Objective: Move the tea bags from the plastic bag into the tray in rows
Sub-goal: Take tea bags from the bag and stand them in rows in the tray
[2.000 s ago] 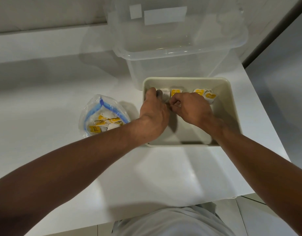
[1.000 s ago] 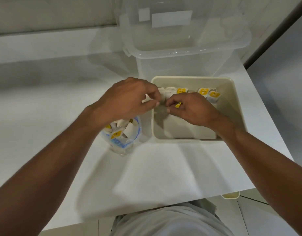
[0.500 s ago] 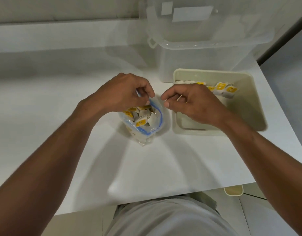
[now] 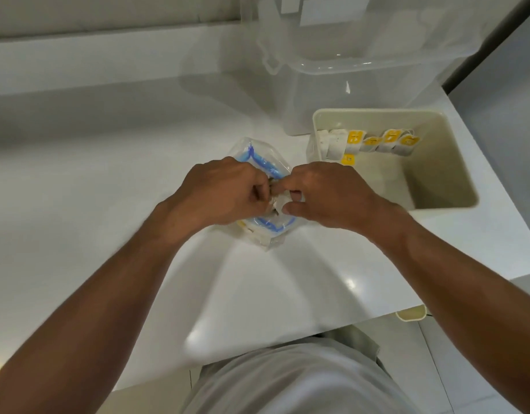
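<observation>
Head view. Right hand (image 4: pixel 332 195): grip closed, thumb and forefinger pinching a pale tea bag (image 4: pixel 278 201) at the mouth of the plastic bag (image 4: pixel 257 158). Left hand (image 4: pixel 225 192): fingers curled in to meet the right over the same tea bag, apparently pinching it too, though the rim of the bag lies under them and the exact hold is partly hidden. The tea bag is not yet clear of the mouth. More tea bags show through the film below the blue zip strip.

The plastic bag stands near the middle of the desk (image 4: pixel 108 150), just beside the near-left corner of the cream tray (image 4: pixel 443 186), which sits against the desk's right edge. One row of tea bags (image 4: pixel 368 141), some with yellow tags up, runs along the tray's far wall, and one loose yellow tag (image 4: pixel 347 159) lies just in front of it. A clear storage box (image 4: pixel 347 85) stands at the far edge, touching or nearly touching the tray.

Change: two seconds ago both hands were in the tray, adjusting the row. The left went to the bag first and the right followed. A placing step has therefore ended and a fresh pick-up is under way; with one row only, most of the task remains
</observation>
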A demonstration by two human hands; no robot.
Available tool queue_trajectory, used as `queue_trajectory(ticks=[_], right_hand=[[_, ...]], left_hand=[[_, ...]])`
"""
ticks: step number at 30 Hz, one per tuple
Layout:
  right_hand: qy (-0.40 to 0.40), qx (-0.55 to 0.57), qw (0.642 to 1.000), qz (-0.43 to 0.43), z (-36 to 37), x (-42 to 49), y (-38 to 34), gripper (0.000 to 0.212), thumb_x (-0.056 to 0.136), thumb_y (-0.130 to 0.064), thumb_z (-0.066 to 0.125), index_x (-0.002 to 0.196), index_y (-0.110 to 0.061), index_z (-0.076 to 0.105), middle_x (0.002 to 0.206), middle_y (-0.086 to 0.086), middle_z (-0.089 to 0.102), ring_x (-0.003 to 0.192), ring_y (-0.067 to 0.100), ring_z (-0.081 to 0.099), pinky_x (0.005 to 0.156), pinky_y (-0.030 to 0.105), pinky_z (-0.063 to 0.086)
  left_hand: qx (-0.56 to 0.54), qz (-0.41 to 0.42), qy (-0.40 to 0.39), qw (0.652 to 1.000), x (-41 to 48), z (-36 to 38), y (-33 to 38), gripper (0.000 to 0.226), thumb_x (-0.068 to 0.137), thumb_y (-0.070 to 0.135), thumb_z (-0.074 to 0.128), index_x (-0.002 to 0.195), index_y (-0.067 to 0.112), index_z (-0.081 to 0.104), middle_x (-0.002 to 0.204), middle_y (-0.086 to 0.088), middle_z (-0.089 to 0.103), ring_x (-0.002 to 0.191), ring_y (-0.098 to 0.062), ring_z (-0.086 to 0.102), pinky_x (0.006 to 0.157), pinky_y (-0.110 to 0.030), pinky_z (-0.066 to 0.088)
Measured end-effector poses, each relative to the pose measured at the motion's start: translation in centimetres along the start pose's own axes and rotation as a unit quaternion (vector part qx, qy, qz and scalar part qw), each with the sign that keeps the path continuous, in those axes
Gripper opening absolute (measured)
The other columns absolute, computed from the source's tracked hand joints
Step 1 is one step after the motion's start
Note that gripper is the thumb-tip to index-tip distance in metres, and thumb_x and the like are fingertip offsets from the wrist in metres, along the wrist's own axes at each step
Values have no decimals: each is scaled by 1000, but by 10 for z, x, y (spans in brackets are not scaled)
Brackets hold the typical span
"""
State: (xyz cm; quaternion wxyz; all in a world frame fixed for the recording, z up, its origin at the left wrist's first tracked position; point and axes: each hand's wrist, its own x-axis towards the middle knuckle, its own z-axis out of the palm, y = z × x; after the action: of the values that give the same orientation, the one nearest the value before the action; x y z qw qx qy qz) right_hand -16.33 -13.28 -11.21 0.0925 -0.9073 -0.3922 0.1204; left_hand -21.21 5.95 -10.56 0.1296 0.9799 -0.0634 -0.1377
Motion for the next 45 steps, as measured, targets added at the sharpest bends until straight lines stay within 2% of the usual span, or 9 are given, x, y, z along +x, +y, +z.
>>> queue_trajectory(ticks=[3, 7, 13, 17, 22, 27, 32, 37, 45], right_hand=[[31, -28, 999, 9, 3, 2, -2, 14, 90, -45, 61, 100, -39, 69, 89, -10, 66, 79, 13, 61, 58, 22, 32], [5, 84, 995, 56, -5, 0, -1, 8, 88, -36, 66, 92, -31, 70, 73, -13, 63, 72, 13, 63, 59, 20, 39], [3, 270, 955, 123, -18, -4, -4, 27, 68, -46, 83, 82, -26, 73, 74, -10, 73, 76, 8, 70, 76, 31, 54], [28, 317, 938, 140, -16, -3, 3, 22, 76, -18, 81, 93, -26, 71, 77, -9, 72, 75, 7, 67, 84, 39, 55], [30, 385, 908, 162, -23, 2, 8, 33, 78, -12, 79, 108, -23, 69, 81, -6, 74, 82, 8, 69, 86, 31, 55], [49, 389, 908, 148, -28, 1, 5, 6, 83, -25, 76, 87, -23, 72, 76, -8, 71, 70, 4, 63, 68, 19, 49], [-60, 459, 881, 96, -31, -1, 1, 4, 90, -16, 68, 94, -15, 67, 93, 13, 73, 80, 15, 64, 78, 31, 52], [64, 410, 902, 122, -27, 10, 3, 4, 89, -21, 70, 91, -21, 67, 71, -6, 71, 63, 6, 61, 67, 30, 53], [41, 431, 896, 104, -30, 1, 11, 6, 91, -18, 68, 97, -17, 68, 68, -7, 68, 61, 8, 61, 56, 19, 46]], left_hand=[[-3, 17, 41, 999, 4, -3, -7, 14, 92, 40, 55, 90, 35, 67, 86, 12, 68, 78, -15, 59, 58, -26, 43], [-6, 18, 68, 998, 4, -15, -11, 11, 97, 39, 50, 89, 41, 57, 71, 16, 57, 74, -14, 53, 59, -28, 36], [-79, 18, 58, 995, 4, -29, -16, 10, 92, 34, 60, 85, 31, 67, 72, 16, 64, 70, -10, 59, 59, -28, 43], [-154, 4, 63, 986, 4, -32, -12, 18, 81, 50, 74, 81, 32, 71, 77, 15, 70, 77, -5, 65, 70, -30, 52], [-182, -13, 85, 980, 9, -31, -13, 26, 84, 28, 76, 103, 39, 62, 86, 15, 67, 80, -9, 65, 74, -37, 55], [-238, -14, 104, 966, 14, -33, -14, 13, 86, 26, 74, 99, 30, 71, 88, 10, 70, 82, -8, 68, 78, -37, 56], [-277, -10, 43, 960, 20, -33, -17, 6, 92, 22, 65, 94, 28, 65, 84, 8, 71, 79, -14, 67, 79, -44, 58], [-361, 6, -45, 932, 17, -36, -14, 6, 98, 20, 62, 100, 25, 64, 79, 5, 73, 72, -11, 63, 67, -31, 49], [-343, -6, -13, 939, 20, -39, -15, 25, 93, 10, 58, 101, 32, 68, 91, 0, 73, 79, -14, 63, 71, -36, 50]])
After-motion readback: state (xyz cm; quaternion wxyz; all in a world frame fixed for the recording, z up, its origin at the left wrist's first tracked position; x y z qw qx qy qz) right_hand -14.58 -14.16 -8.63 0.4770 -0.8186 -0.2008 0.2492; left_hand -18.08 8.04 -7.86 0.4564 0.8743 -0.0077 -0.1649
